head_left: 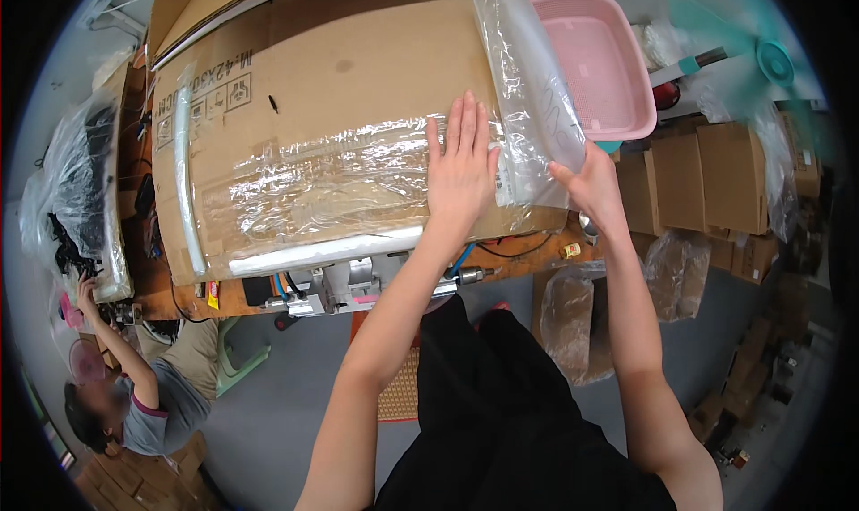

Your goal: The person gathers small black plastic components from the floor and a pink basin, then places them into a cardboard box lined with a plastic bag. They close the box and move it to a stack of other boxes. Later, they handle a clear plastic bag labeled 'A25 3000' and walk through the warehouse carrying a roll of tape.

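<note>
A large brown piece of cardboard (358,72) covers the bench in front of me, with shiny clear tape (313,166) across its near half. My left hand (463,166) lies palm down near the cardboard's right end, fingers stretched out beside a clear plastic bag (528,81). That bag spreads over the right end of the cardboard, and a pale sheet shows through it. At its right edge my right hand (591,187) grips the plastic, thumb on top; its other fingers are mostly hidden. A small black object (274,105) rests on the cardboard.
Beyond the bag sits a pink plastic basket (595,59). Metal clamp-like hardware (358,287) lines the wooden bench's near edge. Cardboard boxes (707,175) stand at right, below a teal fan (775,62). At left, a co-worker (170,404) reaches toward a plastic-covered bench beside a green stool (240,363).
</note>
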`<action>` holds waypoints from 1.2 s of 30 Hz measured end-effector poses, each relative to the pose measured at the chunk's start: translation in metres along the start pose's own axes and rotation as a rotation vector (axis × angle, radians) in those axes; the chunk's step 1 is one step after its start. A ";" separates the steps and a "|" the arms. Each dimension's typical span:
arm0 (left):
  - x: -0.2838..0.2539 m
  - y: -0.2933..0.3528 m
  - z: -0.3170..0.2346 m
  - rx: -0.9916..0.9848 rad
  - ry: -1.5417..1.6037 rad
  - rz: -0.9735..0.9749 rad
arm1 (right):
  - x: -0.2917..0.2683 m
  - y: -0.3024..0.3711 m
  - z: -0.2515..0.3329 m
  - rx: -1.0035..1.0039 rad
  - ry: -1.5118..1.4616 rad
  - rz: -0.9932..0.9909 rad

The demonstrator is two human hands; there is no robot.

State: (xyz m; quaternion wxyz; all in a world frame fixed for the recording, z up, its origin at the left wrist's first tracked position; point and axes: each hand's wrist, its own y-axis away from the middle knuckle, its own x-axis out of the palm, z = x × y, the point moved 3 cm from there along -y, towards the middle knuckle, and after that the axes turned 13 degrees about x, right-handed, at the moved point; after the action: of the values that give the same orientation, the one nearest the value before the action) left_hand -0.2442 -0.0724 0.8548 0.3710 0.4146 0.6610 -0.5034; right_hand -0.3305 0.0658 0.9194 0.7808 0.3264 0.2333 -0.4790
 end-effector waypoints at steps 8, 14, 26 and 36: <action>0.001 0.032 -0.028 -0.043 0.035 0.069 | 0.006 0.022 0.025 -0.091 -0.048 -0.013; 0.002 0.034 -0.027 -0.056 0.088 0.052 | 0.014 0.044 0.029 -0.106 -0.165 -0.094; 0.003 0.035 -0.025 -0.029 0.068 0.069 | -0.020 0.012 -0.013 0.222 -0.711 0.342; -0.022 0.055 -0.023 -0.151 0.917 0.053 | 0.000 0.052 -0.037 0.118 -0.766 0.226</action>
State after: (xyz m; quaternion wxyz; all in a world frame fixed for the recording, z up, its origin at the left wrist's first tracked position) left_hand -0.1862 -0.0452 0.8604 0.0824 0.5830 0.7808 -0.2090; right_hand -0.2859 0.1095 0.9092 0.8388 0.1922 -0.1400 -0.4897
